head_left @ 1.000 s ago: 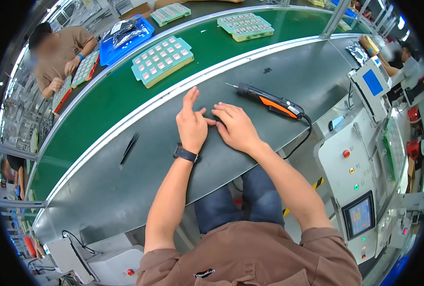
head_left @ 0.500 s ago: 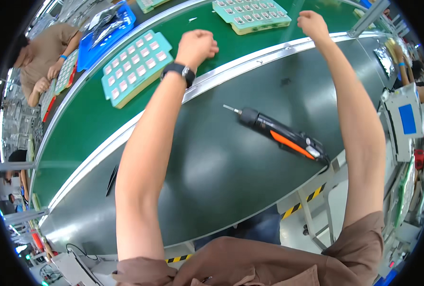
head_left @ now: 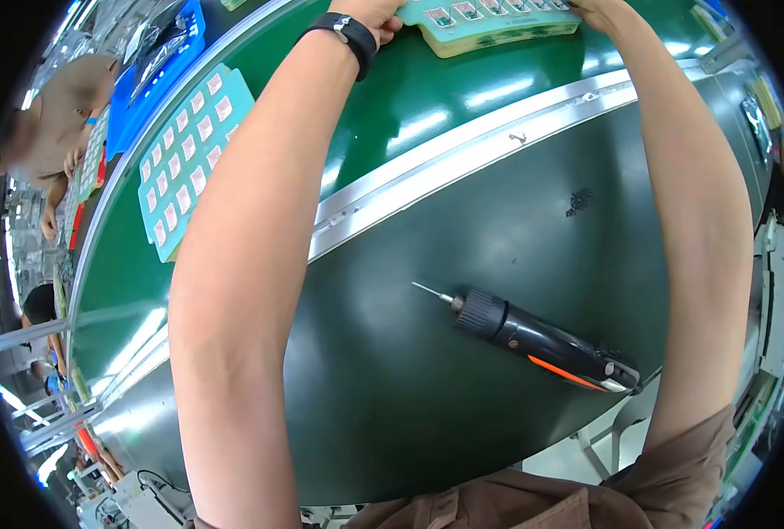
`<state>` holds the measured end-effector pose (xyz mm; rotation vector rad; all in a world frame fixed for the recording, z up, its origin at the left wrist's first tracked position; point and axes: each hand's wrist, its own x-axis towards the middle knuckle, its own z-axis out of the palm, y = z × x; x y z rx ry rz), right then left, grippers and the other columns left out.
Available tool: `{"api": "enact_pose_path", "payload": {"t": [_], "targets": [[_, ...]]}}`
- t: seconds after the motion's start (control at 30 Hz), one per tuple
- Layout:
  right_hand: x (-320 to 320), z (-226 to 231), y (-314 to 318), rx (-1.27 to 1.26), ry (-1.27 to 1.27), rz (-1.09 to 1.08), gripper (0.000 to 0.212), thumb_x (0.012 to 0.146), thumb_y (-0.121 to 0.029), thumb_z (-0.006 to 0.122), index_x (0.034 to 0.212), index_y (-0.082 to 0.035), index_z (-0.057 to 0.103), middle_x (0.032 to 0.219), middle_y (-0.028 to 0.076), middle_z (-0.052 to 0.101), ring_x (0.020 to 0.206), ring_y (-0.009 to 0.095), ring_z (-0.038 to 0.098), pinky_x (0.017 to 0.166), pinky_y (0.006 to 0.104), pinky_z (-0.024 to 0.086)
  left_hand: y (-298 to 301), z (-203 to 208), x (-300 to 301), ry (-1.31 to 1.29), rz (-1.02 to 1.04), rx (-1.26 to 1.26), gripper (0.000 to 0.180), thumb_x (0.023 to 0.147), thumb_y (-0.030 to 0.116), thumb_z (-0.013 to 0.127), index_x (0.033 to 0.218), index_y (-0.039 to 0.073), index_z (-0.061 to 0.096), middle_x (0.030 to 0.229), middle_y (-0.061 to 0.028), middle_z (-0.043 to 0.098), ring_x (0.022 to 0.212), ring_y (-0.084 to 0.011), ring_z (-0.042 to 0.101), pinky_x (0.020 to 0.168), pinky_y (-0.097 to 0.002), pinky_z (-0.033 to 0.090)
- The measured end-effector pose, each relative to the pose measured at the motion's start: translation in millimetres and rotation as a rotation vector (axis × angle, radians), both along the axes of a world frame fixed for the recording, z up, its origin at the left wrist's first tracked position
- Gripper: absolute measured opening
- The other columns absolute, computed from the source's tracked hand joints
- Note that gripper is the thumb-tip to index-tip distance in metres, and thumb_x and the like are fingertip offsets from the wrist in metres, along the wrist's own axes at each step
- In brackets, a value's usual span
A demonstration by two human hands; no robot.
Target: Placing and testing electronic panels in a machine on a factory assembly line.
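At the top edge of the view, a turquoise tray [head_left: 502, 37] with a yellowish base and rows of small parts lies on the green conveyor belt [head_left: 392, 132]. My left hand [head_left: 376, 16], below a black wristwatch, grips its left end, fingers partly cut off by the frame. On the tray's right end my right hand [head_left: 596, 12] has closed, its fingertips mostly hidden. A second turquoise tray [head_left: 180, 159] with pale square parts sits on the belt, partly behind my left forearm. Between my forearms a black and orange electric screwdriver [head_left: 550, 346] rests on the dark worktable [head_left: 392, 423].
A metal rail [head_left: 471, 150] separates belt and worktable. Tiny dark pieces [head_left: 579, 202] lie in a small heap near my right forearm. Across the belt at left are a blue bin [head_left: 158, 84] with bagged items and a co-worker [head_left: 61, 115] handling another tray.
Both hands have reached farther forward and taken hold of the far tray's ends. My view has shifted closer, so the screwdriver appears lower and larger. The left tray is now partly covered.
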<state>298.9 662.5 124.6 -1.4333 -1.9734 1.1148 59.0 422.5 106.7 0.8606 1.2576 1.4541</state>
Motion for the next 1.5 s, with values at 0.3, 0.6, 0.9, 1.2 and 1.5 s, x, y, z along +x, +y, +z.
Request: {"api": "enact_pose_path", "payload": {"t": [0.3,0.6,0.9,1.2,1.5], "targets": [[29.0,43.1,-85.7,-0.317,0.457,0.059,0.010,0.086,-0.006,0.063,0.091,0.002,0.067,0.082,0.012,0.068,0.071,0.024,0.066,0.066,0.0371,0.056,-95.8,56.1,47.3,0.066,0.368,-0.167,0.027,0.089,0.007,0.067,0.069,0.002,0.049,0.063,-0.0004,0.038,0.054,-0.0106,0.032,0.048,-0.0294,0.024],[93.9,113.8,-374.2,-0.542,0.528,0.432,0.031,0.095,-0.020,0.061,0.117,0.002,0.064,0.114,0.009,0.070,0.104,0.016,0.065,0.094,0.0356,0.048,-368.6,140.8,65.0,0.209,0.277,-0.259,0.020,0.095,0.013,0.064,0.078,0.005,0.058,0.063,0.0060,0.040,0.054,-0.0059,0.030,0.050,-0.0249,0.024],[167.4,62.8,-611.2,-0.778,0.623,0.161,0.026,0.092,-0.007,0.065,0.114,0.005,0.061,0.104,0.010,0.070,0.091,0.015,0.068,0.085,0.0309,0.053,-484.6,100.2,67.7,0.468,-0.074,-0.456,0.030,0.095,0.023,0.066,0.113,-0.002,0.069,0.079,0.0065,0.060,0.064,-0.0014,0.045,0.056,-0.0203,0.036],[178.8,46.0,-722.0,-0.867,0.665,-0.085,0.023,0.091,-0.004,0.068,0.112,0.000,0.061,0.100,0.005,0.068,0.087,0.011,0.066,0.080,0.0273,0.055,-425.8,72.7,62.2,0.815,-0.458,-0.329,0.035,0.095,0.024,0.066,0.118,-0.003,0.068,0.101,-0.0055,0.073,0.084,-0.0115,0.065,0.076,-0.0294,0.053],[182.7,58.5,-730.4,-1.218,0.484,0.357,0.029,0.099,-0.003,0.056,0.128,0.001,0.056,0.123,0.012,0.065,0.114,0.022,0.064,0.095,0.0353,0.053,-415.1,130.0,129.0,1.642,0.142,-0.579,0.039,0.080,0.027,0.076,0.113,0.008,0.073,0.104,-0.0153,0.074,0.099,-0.0256,0.071,0.081,-0.0393,0.056]]}}
